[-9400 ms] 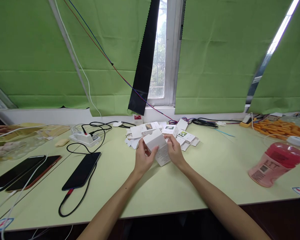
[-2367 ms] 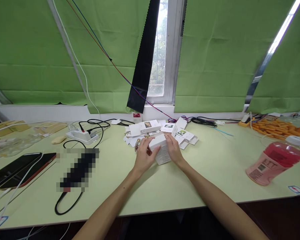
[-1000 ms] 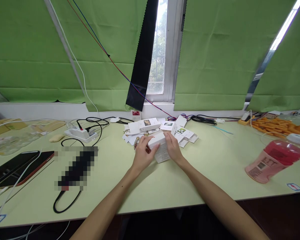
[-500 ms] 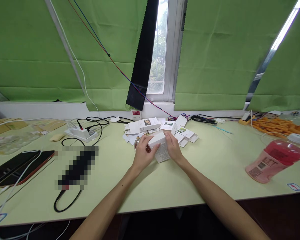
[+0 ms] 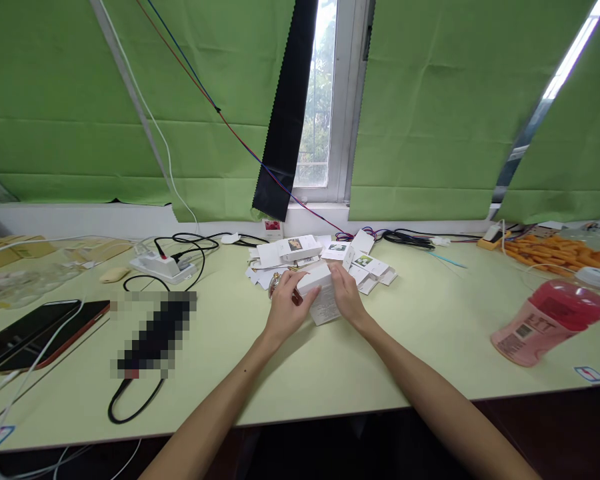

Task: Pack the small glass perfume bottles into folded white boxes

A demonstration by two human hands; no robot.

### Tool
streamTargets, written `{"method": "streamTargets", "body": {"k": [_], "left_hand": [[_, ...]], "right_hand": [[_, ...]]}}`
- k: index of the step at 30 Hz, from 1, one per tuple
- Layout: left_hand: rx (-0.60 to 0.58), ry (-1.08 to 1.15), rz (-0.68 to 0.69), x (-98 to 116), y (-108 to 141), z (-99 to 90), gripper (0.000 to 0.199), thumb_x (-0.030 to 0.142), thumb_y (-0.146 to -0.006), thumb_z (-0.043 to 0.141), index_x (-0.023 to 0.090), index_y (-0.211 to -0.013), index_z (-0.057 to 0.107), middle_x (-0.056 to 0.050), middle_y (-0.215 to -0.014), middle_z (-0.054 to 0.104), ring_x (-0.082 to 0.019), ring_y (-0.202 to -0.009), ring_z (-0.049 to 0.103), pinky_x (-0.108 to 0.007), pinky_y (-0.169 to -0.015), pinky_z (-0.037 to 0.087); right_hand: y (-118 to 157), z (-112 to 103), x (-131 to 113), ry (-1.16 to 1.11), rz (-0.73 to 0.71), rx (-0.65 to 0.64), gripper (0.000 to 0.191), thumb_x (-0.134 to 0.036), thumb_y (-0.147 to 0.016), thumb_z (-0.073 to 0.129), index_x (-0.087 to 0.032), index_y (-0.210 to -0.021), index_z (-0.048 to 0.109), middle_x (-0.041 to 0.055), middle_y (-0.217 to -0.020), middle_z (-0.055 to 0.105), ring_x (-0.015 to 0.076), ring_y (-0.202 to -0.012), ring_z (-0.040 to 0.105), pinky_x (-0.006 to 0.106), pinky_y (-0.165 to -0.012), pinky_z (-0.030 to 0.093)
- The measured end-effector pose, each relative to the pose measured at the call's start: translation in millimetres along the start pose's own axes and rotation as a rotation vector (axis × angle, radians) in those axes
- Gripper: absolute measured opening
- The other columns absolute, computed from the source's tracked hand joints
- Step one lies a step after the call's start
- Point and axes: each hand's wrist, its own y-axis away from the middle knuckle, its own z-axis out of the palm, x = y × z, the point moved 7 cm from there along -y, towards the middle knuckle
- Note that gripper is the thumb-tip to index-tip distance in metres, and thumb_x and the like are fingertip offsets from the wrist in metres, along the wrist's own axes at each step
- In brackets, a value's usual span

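Observation:
A small white box [image 5: 325,309] with fine print on its near face is held tilted above the table by both hands. My left hand [image 5: 287,308] is closed around its left side, the thumb against it. My right hand [image 5: 349,299] grips the right side, fingertips near the top edge. Beside my left fingers sits a round metallic item [image 5: 273,283], partly hidden, and something dark red shows between those fingers. Just behind the hands lies a pile of white boxes [image 5: 300,247], some printed with small pictures.
On the right stands a tilted-looking bottle of pink drink [image 5: 543,320], with orange snack-like pieces [image 5: 555,250] behind it. To the left are phones [image 5: 30,327], a power strip [image 5: 164,267] and a blurred dark object [image 5: 155,337] with a cable. Black cables [image 5: 407,238] run along the back.

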Motion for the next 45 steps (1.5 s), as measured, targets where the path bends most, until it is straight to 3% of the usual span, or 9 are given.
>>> {"method": "streamTargets", "body": {"k": [27, 45], "left_hand": [[-0.027, -0.028, -0.003, 2.1, -1.9, 0.4, 0.030, 0.039, -0.091, 0.065, 0.022, -0.116, 0.064, -0.005, -0.105, 0.059, -0.010, -0.066, 0.055, -0.023, -0.053, 0.050], [-0.034, -0.006, -0.019, 2.3, -1.6, 1.1, 0.030, 0.039, -0.090, 0.065, 0.022, -0.115, 0.065, -0.004, -0.106, 0.058, -0.010, -0.069, 0.054, -0.023, -0.054, 0.050]], "right_hand": [[0.0, -0.2, -3.4, 0.006, -0.006, -0.006, 0.036, -0.045, -0.103, 0.031, -0.023, -0.084, 0.052, 0.0019, -0.085, 0.058, 0.0187, -0.080, 0.053, 0.029, -0.072, 0.040], [-0.2, -0.2, -2.9, 0.005, -0.024, -0.006, 0.036, -0.044, -0.104, 0.031, -0.022, -0.091, 0.056, 0.0013, -0.085, 0.057, 0.0180, -0.077, 0.051, 0.029, -0.071, 0.039]]}}
